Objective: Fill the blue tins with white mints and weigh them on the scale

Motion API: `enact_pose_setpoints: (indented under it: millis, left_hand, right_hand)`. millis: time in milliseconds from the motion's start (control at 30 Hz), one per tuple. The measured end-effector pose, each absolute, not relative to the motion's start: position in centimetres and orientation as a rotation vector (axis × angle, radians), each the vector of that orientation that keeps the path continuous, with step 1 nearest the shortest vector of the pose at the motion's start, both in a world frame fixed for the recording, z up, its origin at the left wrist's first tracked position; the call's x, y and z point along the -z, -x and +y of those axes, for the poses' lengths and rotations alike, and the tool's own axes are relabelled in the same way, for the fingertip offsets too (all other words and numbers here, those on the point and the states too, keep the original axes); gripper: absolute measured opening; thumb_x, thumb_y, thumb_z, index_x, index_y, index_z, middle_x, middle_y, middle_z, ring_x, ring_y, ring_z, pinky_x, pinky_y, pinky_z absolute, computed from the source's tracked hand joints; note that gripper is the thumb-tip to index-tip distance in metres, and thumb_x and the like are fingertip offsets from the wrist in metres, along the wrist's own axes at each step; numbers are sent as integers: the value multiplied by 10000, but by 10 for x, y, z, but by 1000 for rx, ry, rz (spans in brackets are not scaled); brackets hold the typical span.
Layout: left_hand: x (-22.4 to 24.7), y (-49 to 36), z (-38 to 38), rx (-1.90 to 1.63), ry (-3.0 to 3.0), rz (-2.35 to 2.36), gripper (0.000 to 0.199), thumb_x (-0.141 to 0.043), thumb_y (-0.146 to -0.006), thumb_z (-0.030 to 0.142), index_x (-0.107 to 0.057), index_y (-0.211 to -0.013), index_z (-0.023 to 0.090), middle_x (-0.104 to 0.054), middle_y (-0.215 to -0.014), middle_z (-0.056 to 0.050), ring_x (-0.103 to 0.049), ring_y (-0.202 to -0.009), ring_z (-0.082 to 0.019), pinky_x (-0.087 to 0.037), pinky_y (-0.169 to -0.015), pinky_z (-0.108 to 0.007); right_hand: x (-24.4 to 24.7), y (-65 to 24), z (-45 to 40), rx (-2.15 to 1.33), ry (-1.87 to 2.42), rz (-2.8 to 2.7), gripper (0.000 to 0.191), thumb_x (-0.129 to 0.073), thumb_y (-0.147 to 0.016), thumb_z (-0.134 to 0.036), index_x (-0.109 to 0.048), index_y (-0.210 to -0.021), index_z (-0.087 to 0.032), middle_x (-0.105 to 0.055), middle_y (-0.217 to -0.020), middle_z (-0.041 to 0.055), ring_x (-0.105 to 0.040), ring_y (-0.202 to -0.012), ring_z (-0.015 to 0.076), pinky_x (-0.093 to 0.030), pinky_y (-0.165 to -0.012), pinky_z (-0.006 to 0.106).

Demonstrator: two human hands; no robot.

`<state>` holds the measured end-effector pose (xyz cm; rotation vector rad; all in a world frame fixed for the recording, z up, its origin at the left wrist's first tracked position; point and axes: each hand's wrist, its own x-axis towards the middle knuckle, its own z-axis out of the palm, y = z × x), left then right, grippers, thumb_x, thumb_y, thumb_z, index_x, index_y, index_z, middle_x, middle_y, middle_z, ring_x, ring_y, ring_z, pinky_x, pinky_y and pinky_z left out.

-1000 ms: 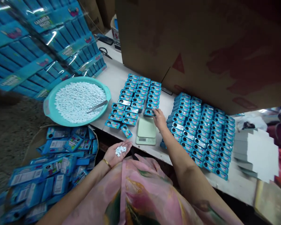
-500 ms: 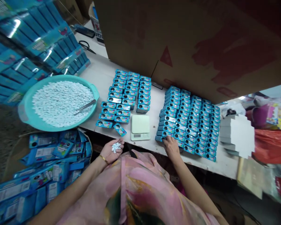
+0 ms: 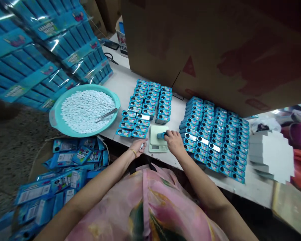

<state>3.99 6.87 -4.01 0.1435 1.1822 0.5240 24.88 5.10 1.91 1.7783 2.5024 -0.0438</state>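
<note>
Centre frame: right hand pinched small blue container over scale; contact unclear. Left hand, near scale's lower left, curled around white pieces. Light, level grip seemed advisable.

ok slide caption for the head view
Right hand holding a small blue container at the scale, left hand curled nearby.

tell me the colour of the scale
The scale is pale green, best seen in the head view.
</note>
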Motion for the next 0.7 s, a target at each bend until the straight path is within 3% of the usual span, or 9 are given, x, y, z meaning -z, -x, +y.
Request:
enact_pose_setpoints:
  millis: [100,233,333,433,500,700]
  left_hand:
    - [41,-41,77,-573,-145,1188,166,-587,-701,138,-570,-863,101,-451,-495,35,-341,-333,-14,-161,-274,-95]
    - [43,-20,64,-568,-30,1050,181,-539,-731,125,-563,-907,91,-470,-511,26,-367,-345,-23,-184,-271,-100]
    - [43,-10,44,-526,137,858,165,-500,-760,131,-559,-903,73,-556,-602,-34,-487,-434,-62,-301,-308,-122]
    - [39,-13,28,-523,211,794,165,-457,-785,133,-568,-885,63,-620,-712,-104,-606,-633,-149,-480,-501,-220]
    - [37,-20,22,-516,237,756,171,-439,-799,146,-576,-861,63,-629,-700,-105,-622,-679,-180,-508,-608,-291]
    - [34,-20,12,-499,293,791,182,-440,-811,164,-566,-701,92,-608,-591,-58,-608,-566,-161,-504,-592,-297]
  right_hand:
    - [-8,-238,72,96,-1730,2583,191,-443,-816,-151,-615,-889,-188,-530,-1094,84,-432,-946,223,-321,-805,362]
    - [-12,-254,57,197,-1953,2681,261,-459,-836,-262,-558,-1070,-202,-492,-1198,87,-412,-1069,235,-323,-880,383]
    - [-19,-256,28,449,-2104,2672,263,-412,-863,-277,-564,-1062,-199,-572,-1067,86,-498,-967,198,-379,-831,348]
    - [-18,-229,6,802,-1854,2778,250,-421,-862,-274,-560,-1061,-214,-587,-1016,63,-516,-937,154,-406,-815,288]
    - [-12,-201,1,904,-1610,2807,274,-452,-847,-274,-528,-1104,-219,-563,-1051,63,-502,-955,156,-416,-799,276]
    - [6,-157,4,817,-1369,2667,242,-446,-839,-219,-515,-1069,-190,-530,-1014,64,-478,-885,170,-431,-646,247]
